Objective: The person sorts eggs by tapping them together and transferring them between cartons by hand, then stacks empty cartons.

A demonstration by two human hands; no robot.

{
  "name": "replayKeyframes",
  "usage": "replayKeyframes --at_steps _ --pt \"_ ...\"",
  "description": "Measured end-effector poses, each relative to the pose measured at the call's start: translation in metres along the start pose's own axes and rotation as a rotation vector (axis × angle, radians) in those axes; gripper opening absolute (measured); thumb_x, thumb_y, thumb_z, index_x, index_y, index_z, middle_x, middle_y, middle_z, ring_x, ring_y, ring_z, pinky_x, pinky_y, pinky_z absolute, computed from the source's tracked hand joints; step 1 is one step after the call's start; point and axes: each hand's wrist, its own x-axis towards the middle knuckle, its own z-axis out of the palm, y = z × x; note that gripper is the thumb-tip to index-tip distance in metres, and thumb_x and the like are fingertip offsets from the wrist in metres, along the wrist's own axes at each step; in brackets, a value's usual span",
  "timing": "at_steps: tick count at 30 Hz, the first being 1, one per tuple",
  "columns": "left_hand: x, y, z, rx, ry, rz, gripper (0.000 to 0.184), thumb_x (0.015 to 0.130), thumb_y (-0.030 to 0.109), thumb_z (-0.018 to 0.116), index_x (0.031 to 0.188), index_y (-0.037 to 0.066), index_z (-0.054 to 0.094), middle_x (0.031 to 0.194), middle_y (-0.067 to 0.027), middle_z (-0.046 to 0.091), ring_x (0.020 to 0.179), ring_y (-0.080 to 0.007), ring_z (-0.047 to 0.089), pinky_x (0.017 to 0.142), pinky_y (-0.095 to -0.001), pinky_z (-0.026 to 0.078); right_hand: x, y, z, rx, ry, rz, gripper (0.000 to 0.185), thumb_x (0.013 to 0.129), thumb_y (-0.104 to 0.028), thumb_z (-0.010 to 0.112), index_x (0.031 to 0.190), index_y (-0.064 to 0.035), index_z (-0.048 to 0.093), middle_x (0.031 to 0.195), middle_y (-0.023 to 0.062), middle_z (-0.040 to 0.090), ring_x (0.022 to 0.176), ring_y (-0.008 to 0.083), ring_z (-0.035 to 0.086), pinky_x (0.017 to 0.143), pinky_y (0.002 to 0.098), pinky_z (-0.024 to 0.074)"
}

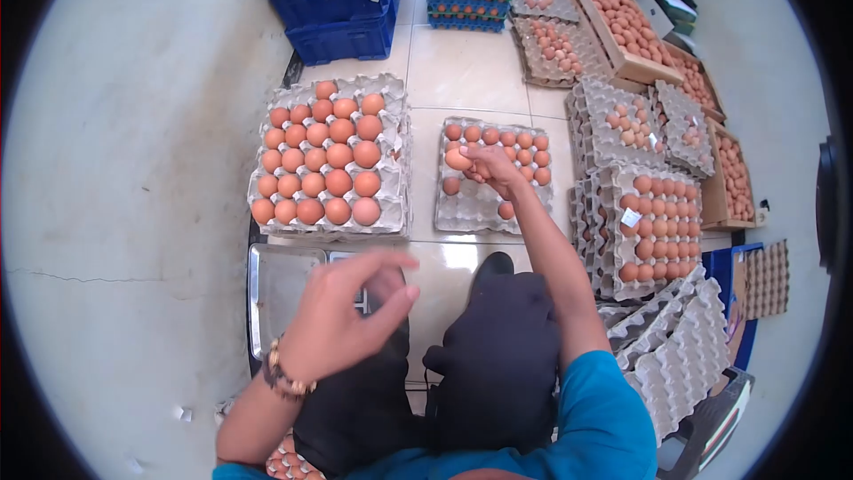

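Note:
My right hand (494, 171) pinches a brown egg (458, 159) over a grey egg tray (471, 211) that is partly filled, with bare cups toward its near side. My left hand (351, 307), a little blurred, hangs in front of my lap with thumb and fingers apart, and nothing shows in it. Beneath that hand is a metal weighing scale (280, 293), partly covered by my arm. Left of the partly filled tray stands a tall stack of grey trays (400, 160), its top tray holding rows of brown eggs (338, 156).
On the right stand stacked egg trays (593, 231), empty trays (684, 347) and wooden crates (641, 69) full of eggs. At the back are blue plastic crates (342, 9) and green and blue trays (469, 0) of eggs. More eggs (289, 462) show near my left elbow.

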Motion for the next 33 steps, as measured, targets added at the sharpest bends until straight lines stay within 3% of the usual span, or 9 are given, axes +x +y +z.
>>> replayKeyframes --at_steps 4,9,11,13,15,19,21,28,33 --pt "0.053 -0.015 0.013 0.207 0.053 0.188 0.057 0.083 0.014 0.073 0.134 0.001 0.052 0.125 -0.0155 0.062 0.094 -0.0178 0.067 0.077 -0.0313 0.056 -0.069 -0.087 0.046 -0.101 -0.239 -0.069 0.032 0.079 -0.029 0.081 0.080 0.0003 0.069 0.060 0.0006 0.056 0.046 0.0072 0.046 0.041 0.0218 0.0325" --pt "0.101 -0.025 0.025 0.075 0.023 0.181 0.069 0.080 0.025 0.075 0.139 0.000 0.049 0.120 -0.0193 0.064 0.090 -0.0272 0.069 0.080 -0.0366 0.055 -0.114 -0.162 0.104 -0.554 -0.433 -0.143 0.035 0.076 -0.031 0.082 0.082 0.0017 0.071 0.068 0.0042 0.064 0.051 0.0070 0.053 0.046 0.0210 0.0409" --pt "0.098 -0.017 0.016 0.040 -0.015 0.132 0.062 0.084 0.028 0.073 0.134 -0.003 0.052 0.113 -0.0186 0.066 0.089 -0.0276 0.070 0.084 -0.0343 0.056 -0.135 -0.179 0.121 -0.617 -0.281 -0.145 0.035 0.078 -0.032 0.081 0.081 0.0017 0.071 0.068 0.0042 0.064 0.052 0.0073 0.054 0.045 0.0211 0.0409" --pt "0.098 -0.034 0.006 -0.383 0.008 0.026 0.052 0.090 0.028 0.069 0.129 -0.003 0.055 0.109 -0.0142 0.065 0.089 -0.0242 0.070 0.087 -0.0307 0.056 -0.145 -0.188 0.133 -0.681 -0.161 -0.185 0.036 0.086 -0.033 0.074 0.083 0.0020 0.070 0.068 0.0048 0.063 0.052 0.0078 0.056 0.044 0.0216 0.0405" --pt "0.100 -0.042 -0.011 -0.671 0.085 -0.075 0.041 0.099 0.031 0.058 0.123 -0.003 0.055 0.104 -0.0069 0.063 0.093 -0.0185 0.067 0.092 -0.0257 0.056 -0.166 -0.201 0.140 -0.449 -0.093 -0.166 0.035 0.090 -0.033 0.069 0.084 0.0018 0.068 0.068 0.0050 0.063 0.052 0.0077 0.056 0.043 0.0219 0.0400" --pt "0.153 -0.116 -0.059 -1.070 0.194 -0.279 0.043 0.101 0.036 0.056 0.128 0.003 0.049 0.102 -0.0056 0.062 0.096 -0.0140 0.064 0.088 -0.0232 0.057 -0.234 -0.235 0.164 -0.198 -0.048 -0.259 0.041 0.092 -0.038 0.065 0.084 0.0029 0.064 0.057 0.0020 0.051 0.046 0.0096 0.049 0.042 0.0239 0.0376" --pt "0.183 -0.176 -0.085 -1.150 -0.027 -0.195 0.043 0.099 0.038 0.057 0.125 0.004 0.051 0.099 -0.0045 0.062 0.094 -0.0136 0.064 0.086 -0.0228 0.057 -0.259 -0.236 0.172 -0.003 -0.057 -0.353 0.037 0.093 -0.033 0.064 0.081 0.0016 0.063 0.060 0.0037 0.054 0.047 0.0100 0.050 0.042 0.0233 0.0386" --pt "0.244 -0.192 -0.088 -0.667 0.444 -0.162 0.040 0.085 0.022 0.078 0.121 0.009 0.066 0.101 -0.0056 0.068 0.085 -0.0126 0.066 0.070 -0.0256 0.056 -0.250 -0.192 0.138 0.129 0.168 -0.417 0.033 0.095 -0.027 0.059 0.078 0.0007 0.063 0.064 0.0059 0.057 0.050 0.0084 0.050 0.043 0.0219 0.0393" --pt "0.258 -0.220 -0.085 0.034 0.408 0.037 0.045 0.078 0.017 0.080 0.120 0.006 0.067 0.103 -0.0117 0.071 0.084 -0.0173 0.070 0.070 -0.0306 0.058 -0.239 -0.207 0.122 -0.068 0.258 -0.502 0.029 0.093 -0.028 0.058 0.081 -0.0018 0.062 0.064 0.0038 0.053 0.051 0.0090 0.047 0.045 0.0220 0.0358"
